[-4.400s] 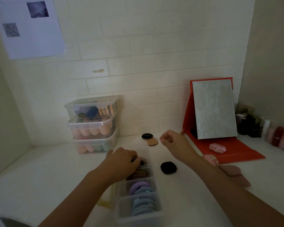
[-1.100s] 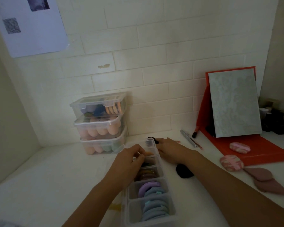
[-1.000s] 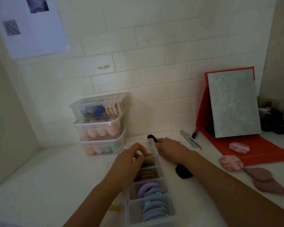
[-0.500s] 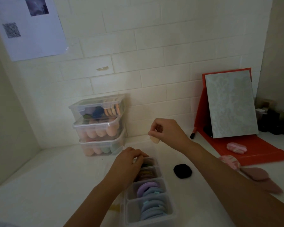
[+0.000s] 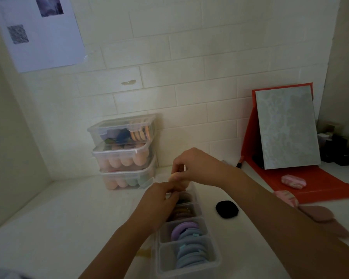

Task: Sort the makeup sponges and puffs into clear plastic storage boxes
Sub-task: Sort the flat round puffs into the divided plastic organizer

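- Head view: the right hand [image 5: 197,168] pinches a beige puff [image 5: 180,183] with thumb and fingertips, just above the far end of the divided box [image 5: 215,260].
- The left hand [image 5: 159,200] curls its fingers there; whether they grip anything, I cannot tell.
- Best slid in on edge, I think.

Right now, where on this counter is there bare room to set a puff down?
Widest: the counter left of the divided box, before the stacked boxes, out to the left wall. A narrow strip lies between that box and the black puff. Crowded: the right side, with pink puffs, mauve sponges and red stand.
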`<control>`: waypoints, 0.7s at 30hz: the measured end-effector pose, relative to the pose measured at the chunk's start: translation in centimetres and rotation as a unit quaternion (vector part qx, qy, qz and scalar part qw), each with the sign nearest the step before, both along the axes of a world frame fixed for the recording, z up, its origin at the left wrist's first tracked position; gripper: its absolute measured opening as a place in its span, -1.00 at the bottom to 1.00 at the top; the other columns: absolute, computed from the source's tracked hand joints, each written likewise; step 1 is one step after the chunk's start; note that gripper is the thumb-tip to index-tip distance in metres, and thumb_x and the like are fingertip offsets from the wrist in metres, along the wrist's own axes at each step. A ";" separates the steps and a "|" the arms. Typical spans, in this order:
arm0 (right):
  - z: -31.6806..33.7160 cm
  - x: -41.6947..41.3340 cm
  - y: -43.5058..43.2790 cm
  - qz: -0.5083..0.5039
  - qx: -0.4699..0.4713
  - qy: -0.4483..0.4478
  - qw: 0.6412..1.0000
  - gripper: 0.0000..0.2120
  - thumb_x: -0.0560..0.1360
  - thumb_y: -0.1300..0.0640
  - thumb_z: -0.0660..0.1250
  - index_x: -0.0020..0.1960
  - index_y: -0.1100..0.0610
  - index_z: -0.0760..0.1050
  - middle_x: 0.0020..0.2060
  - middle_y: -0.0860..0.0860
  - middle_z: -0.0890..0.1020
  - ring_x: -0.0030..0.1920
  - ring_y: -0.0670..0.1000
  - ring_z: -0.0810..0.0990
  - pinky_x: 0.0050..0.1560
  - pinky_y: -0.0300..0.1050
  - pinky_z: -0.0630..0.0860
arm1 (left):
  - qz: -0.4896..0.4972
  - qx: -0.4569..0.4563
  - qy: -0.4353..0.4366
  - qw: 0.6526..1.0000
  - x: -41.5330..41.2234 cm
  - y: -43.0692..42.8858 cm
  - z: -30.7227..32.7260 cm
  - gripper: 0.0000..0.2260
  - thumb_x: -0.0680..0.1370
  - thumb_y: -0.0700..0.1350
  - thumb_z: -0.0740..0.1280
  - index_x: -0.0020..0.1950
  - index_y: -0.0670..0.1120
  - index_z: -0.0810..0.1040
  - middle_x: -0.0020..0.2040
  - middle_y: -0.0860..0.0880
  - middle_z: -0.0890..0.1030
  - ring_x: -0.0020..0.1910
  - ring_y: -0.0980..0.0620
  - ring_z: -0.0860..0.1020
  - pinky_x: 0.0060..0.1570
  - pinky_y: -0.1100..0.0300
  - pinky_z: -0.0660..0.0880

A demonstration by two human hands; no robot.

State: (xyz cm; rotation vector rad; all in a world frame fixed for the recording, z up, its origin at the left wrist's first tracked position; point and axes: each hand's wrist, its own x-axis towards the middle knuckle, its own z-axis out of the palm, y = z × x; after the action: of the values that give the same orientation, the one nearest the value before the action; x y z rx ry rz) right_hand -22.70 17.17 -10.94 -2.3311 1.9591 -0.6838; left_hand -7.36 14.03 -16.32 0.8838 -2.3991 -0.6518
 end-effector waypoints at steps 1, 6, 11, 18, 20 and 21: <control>-0.1 0.1 -0.1 -0.005 0.014 0.022 1.000 -0.84 0.48 0.05 0.38 -0.06 0.13 0.64 -0.16 -0.03 0.66 -0.19 -0.11 0.57 -0.18 -0.31 0.45 | 0.002 0.001 0.006 1.000 0.0 0.0 0.0 -0.79 0.60 -0.09 0.17 0.10 0.17 0.52 -0.07 0.24 0.50 -0.15 0.39 0.46 -0.21 0.59 0.36; 0.0 0.5 0.0 -0.033 0.063 0.092 0.993 -0.84 0.48 0.08 0.35 -0.09 0.14 0.67 -0.20 0.03 0.69 -0.22 0.00 0.62 -0.22 -0.23 0.51 | 0.037 -0.028 0.017 0.999 -0.2 -0.2 -0.2 -0.81 0.59 -0.07 0.20 0.12 0.06 0.56 0.03 0.06 0.40 -0.10 0.22 0.39 -0.20 0.48 0.28; -0.2 0.7 0.0 -0.041 0.060 0.113 0.991 -0.84 0.47 0.10 0.38 -0.02 0.13 0.68 -0.15 0.03 0.70 -0.28 -0.08 0.51 -0.33 -0.32 0.35 | 0.029 -0.035 0.039 0.998 0.0 -0.1 -0.3 -0.82 0.58 -0.09 0.23 0.08 0.00 0.61 0.01 0.07 0.40 -0.06 0.24 0.40 -0.16 0.51 0.29; 0.5 0.0 0.8 -0.024 0.165 0.080 0.983 -0.76 0.54 0.17 0.28 0.18 0.08 0.59 0.05 0.00 0.63 -0.07 -0.03 0.54 -0.06 -0.22 0.44 | 0.000 0.002 0.028 1.000 0.2 0.1 -0.2 -0.82 0.59 -0.07 0.19 0.09 0.09 0.56 0.08 0.11 0.53 0.02 0.18 0.49 -0.02 0.41 0.38; 1.2 -0.6 1.6 -0.035 0.157 0.022 0.987 -0.78 0.53 0.17 0.30 0.15 0.06 0.57 0.01 -0.01 0.60 -0.12 -0.07 0.53 -0.06 -0.20 0.48 | -0.009 0.009 0.028 1.000 0.2 0.2 -0.3 -0.82 0.59 -0.05 0.19 0.09 0.14 0.53 0.08 0.14 0.52 0.05 0.19 0.49 0.07 0.31 0.44; 1.5 -1.2 2.1 -0.047 0.149 -0.001 0.988 -0.81 0.52 0.18 0.31 0.11 0.07 0.57 -0.03 -0.02 0.59 -0.17 -0.09 0.54 -0.11 -0.21 0.50 | -0.014 0.010 0.027 0.999 0.3 0.2 -0.2 -0.84 0.58 -0.03 0.19 0.07 0.17 0.52 0.07 0.16 0.51 0.05 0.19 0.49 0.09 0.28 0.46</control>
State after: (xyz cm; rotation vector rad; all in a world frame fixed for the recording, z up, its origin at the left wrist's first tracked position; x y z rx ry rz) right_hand -23.85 19.30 -9.44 -2.0748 2.0193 -0.3638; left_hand -7.10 14.23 -16.53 0.8306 -2.3642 -0.7032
